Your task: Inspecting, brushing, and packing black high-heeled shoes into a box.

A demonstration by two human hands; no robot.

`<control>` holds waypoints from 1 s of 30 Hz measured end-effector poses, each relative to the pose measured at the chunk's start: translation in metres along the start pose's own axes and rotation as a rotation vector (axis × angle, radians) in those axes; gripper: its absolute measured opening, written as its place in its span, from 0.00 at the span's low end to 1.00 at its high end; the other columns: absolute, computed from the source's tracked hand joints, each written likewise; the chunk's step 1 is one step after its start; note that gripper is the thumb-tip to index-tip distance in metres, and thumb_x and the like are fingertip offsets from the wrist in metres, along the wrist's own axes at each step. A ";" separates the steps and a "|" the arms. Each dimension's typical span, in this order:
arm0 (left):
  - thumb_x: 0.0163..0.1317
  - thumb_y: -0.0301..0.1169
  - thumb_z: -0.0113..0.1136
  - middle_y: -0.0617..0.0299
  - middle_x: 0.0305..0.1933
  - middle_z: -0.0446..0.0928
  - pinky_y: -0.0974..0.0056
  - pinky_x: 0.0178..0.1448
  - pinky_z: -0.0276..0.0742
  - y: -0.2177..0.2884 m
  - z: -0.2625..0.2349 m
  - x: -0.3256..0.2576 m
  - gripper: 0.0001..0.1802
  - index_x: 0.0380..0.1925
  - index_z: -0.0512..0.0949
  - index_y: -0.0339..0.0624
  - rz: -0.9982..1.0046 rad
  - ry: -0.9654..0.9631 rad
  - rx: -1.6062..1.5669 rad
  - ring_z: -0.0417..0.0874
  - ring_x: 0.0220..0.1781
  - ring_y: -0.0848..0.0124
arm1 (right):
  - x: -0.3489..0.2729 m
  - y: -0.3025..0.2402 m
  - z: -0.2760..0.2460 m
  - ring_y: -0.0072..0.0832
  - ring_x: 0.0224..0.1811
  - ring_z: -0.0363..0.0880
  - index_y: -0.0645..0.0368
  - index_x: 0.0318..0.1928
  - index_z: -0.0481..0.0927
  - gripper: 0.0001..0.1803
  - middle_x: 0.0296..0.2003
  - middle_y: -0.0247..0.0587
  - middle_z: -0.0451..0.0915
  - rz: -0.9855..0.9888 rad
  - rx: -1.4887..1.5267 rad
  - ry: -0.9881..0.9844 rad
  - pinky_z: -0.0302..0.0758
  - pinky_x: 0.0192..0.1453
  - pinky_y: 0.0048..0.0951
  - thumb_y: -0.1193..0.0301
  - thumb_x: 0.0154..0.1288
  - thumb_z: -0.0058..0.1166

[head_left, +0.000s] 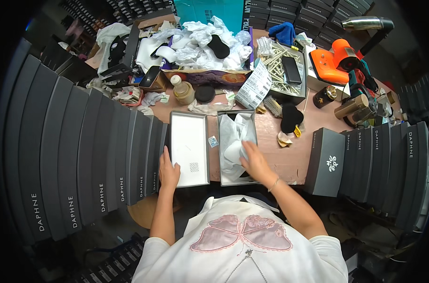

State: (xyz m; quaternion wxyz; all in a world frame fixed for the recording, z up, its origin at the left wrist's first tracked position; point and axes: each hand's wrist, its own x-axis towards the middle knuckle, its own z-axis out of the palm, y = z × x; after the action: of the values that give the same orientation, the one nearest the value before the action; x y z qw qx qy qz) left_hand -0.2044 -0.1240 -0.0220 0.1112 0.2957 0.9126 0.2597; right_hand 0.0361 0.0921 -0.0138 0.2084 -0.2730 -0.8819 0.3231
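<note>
While the right hand (pixel 256 162) is down in the open shoebox (pixel 237 112), its fingers are on the white tissue paper (pixel 242 126) in there, and honestly I can't tell if that grip is pinching the paper or just resting on it. Left hand (pixel 169 173) is over at the lower left edge of the white-lined lid (pixel 189 137), thumb by the rim and fingers along the outside, right next to the row of dark boxes (pixel 94 151); can't say for sure whether that grip is squeezing the edge either. Box and lid sit side by side at the near edge of the pinkish worktop (pixel 285 162), inside facing up, with a little packet (pixel 213 141) in the gap between them. Off to the right there's a dark box with white lettering (pixel 325 162) standing at the head of another row. Back behind it's pretty cluttered: a purple carton (pixel 209 78) heaped with crumpled white paper (pixel 188 52), a bottle (pixel 183 91) beside a black round thing (pixel 205 94), a printed sheet (pixel 253 87), a phone (pixel 291 70) on a tray of pale sticks, plus a bright orange gadget (pixel 328 66).
</note>
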 end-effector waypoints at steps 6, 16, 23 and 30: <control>0.49 0.31 0.66 0.43 0.61 0.67 0.44 0.70 0.55 0.120 0.078 -0.005 0.41 0.64 0.62 0.37 0.736 -0.291 0.021 0.62 0.68 0.50 | 0.059 0.047 0.039 0.53 0.43 0.78 0.65 0.52 0.70 0.20 0.41 0.59 0.76 0.205 -0.260 -0.235 0.76 0.47 0.46 0.79 0.57 0.50; 0.55 0.28 0.51 0.52 0.37 0.79 0.34 0.70 0.47 0.107 0.116 0.001 0.11 0.34 0.80 0.38 1.006 -0.473 0.490 0.80 0.46 0.61 | 0.081 0.034 -0.007 0.48 0.35 0.81 0.62 0.50 0.75 0.19 0.32 0.56 0.80 0.149 -0.056 0.126 0.78 0.39 0.42 0.81 0.55 0.50; 0.58 0.30 0.48 0.56 0.37 0.79 0.33 0.73 0.36 0.108 0.139 0.004 0.15 0.41 0.80 0.36 0.987 -0.442 0.412 0.78 0.48 0.61 | 0.045 0.060 0.025 0.52 0.39 0.81 0.70 0.57 0.69 0.33 0.37 0.60 0.81 0.257 -0.114 -0.201 0.77 0.43 0.42 0.67 0.53 0.64; 0.58 0.31 0.49 0.56 0.38 0.79 0.33 0.73 0.36 0.095 0.142 -0.001 0.14 0.36 0.81 0.37 1.013 -0.494 0.536 0.77 0.48 0.62 | 0.046 0.046 0.004 0.54 0.51 0.77 0.71 0.57 0.68 0.30 0.45 0.65 0.78 0.288 -0.030 0.001 0.73 0.54 0.42 0.75 0.52 0.55</control>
State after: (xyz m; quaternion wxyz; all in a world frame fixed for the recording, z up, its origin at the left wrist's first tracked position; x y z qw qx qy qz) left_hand -0.1072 -0.0007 -0.0904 0.1038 0.7608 0.6397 -0.0340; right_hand 0.0144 0.1478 -0.0395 0.1562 -0.3998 -0.8382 0.3363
